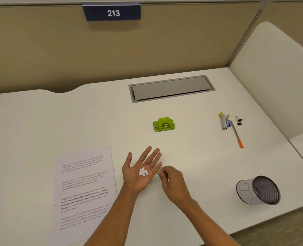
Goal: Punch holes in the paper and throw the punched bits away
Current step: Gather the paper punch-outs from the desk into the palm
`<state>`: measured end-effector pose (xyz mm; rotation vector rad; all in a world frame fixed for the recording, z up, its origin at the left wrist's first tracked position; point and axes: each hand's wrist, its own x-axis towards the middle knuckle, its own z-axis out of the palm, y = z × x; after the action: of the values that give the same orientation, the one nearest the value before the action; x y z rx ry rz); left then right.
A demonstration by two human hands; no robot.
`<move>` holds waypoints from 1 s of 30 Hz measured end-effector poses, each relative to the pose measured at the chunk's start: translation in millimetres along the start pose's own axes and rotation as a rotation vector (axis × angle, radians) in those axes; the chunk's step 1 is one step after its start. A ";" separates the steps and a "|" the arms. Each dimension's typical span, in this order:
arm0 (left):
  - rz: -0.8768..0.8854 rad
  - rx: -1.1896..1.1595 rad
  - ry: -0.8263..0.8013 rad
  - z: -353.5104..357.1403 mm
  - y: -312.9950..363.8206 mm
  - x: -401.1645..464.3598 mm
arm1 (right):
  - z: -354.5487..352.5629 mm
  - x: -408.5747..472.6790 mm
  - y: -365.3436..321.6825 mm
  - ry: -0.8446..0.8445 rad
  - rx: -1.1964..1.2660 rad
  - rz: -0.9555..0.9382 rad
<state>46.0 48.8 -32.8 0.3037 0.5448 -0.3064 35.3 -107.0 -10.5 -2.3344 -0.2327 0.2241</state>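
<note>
My left hand (140,167) lies palm up over the desk with its fingers spread, and a small heap of white punched bits (143,171) rests in the palm. Just right of it, my right hand (172,180) has its fingertips pinched together near the left palm's edge; whether they hold a bit I cannot tell. The printed paper (84,189) lies flat at the left. A green hole punch (164,124) stands further back in the middle. A mesh cup (259,190) wrapped in white paper lies tipped at the right front.
A stapler, a blue sharpener and two black binder clips (238,120) sit at the right back, with an orange-capped pen (237,136) beside them. A grey cable hatch (172,88) is set into the white desk (40,121). Beige partition walls close the back.
</note>
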 end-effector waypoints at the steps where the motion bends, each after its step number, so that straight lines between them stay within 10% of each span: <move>1: -0.008 0.001 -0.008 2.5 -0.8 0.8 | -5.0 4.6 -9.9 -0.020 0.015 -0.041; 18: -0.012 0.014 -0.053 21.6 -9.7 8.9 | -39.7 33.0 -21.0 0.078 0.129 -0.123; 30: 0.026 0.029 0.006 42.4 -28.7 24.7 | -80.7 42.5 27.4 0.074 0.436 0.218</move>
<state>75.1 2.4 -17.6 0.3395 0.5419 -0.2890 97.8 -171.1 21.9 -1.9262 0.1021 0.2647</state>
